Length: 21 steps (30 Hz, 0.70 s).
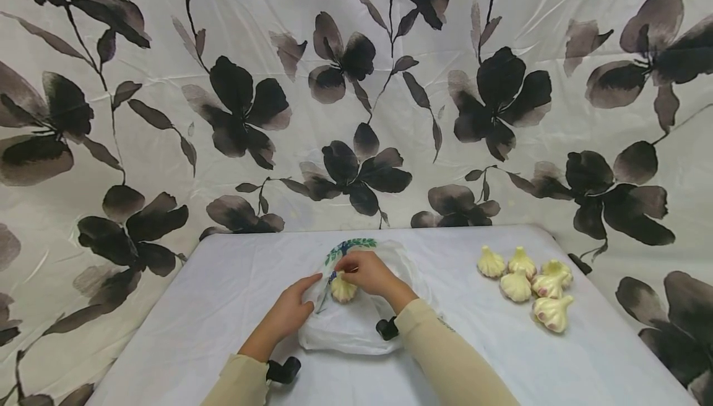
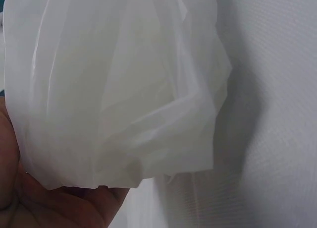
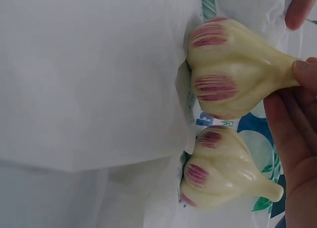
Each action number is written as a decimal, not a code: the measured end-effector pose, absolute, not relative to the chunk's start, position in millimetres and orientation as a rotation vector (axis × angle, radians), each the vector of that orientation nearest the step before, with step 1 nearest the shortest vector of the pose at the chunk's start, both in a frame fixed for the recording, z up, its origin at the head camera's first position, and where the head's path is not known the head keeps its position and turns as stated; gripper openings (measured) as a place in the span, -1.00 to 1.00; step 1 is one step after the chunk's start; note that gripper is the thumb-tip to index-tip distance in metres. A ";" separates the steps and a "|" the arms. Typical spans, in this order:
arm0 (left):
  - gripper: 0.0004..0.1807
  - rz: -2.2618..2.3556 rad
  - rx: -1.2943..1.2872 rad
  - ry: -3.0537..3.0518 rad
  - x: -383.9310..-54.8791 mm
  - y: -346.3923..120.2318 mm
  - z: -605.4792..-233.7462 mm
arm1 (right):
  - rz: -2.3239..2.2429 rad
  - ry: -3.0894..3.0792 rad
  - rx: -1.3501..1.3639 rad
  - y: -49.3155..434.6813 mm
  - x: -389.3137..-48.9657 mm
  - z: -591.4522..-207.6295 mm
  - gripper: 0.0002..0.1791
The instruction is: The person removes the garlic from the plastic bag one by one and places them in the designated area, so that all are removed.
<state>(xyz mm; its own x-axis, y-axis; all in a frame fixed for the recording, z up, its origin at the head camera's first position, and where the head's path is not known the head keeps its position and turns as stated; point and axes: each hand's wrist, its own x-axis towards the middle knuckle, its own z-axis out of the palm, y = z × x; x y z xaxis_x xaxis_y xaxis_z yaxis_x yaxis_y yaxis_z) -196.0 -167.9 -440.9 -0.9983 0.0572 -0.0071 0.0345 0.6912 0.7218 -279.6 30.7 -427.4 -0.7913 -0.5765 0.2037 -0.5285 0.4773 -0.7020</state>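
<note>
In the head view my right hand pinches a garlic bulb over a white plastic bag. The right wrist view shows thumb and fingers on the stem of this garlic bulb, which has pink streaks. A second garlic bulb lies beside it against the printed bag, partly behind a white fold. At the bag's left side, my left hand has its index finger extended and its thumb apart. In the left wrist view, the bag hides much of that hand's fingers.
Several more garlic bulbs are grouped on the right of the white-covered table. Behind the table hangs a floral cloth. Black wrist cameras sit below both hands, the left one low over the table.
</note>
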 end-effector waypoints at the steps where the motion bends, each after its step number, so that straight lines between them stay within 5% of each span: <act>1: -0.33 1.224 0.073 2.859 -196.0 -167.6 -440.5 | -1.218 2.651 -0.997 31.1 -279.3 -427.0 -0.80; 21: -0.33 1.184 -0.013 2.850 -195.9 -162.4 -441.0 | -1.261 2.667 -1.093 64.3 -265.3 -402.6 -0.76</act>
<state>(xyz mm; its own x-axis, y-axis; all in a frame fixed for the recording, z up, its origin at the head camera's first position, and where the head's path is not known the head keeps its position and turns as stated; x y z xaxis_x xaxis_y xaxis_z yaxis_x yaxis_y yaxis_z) -195.9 -162.4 -441.0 -0.9984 0.0138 -0.0545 -0.0289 0.7056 0.7081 -265.3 64.3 -402.6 -0.7584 -0.5875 0.2822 -0.5909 0.4370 -0.6781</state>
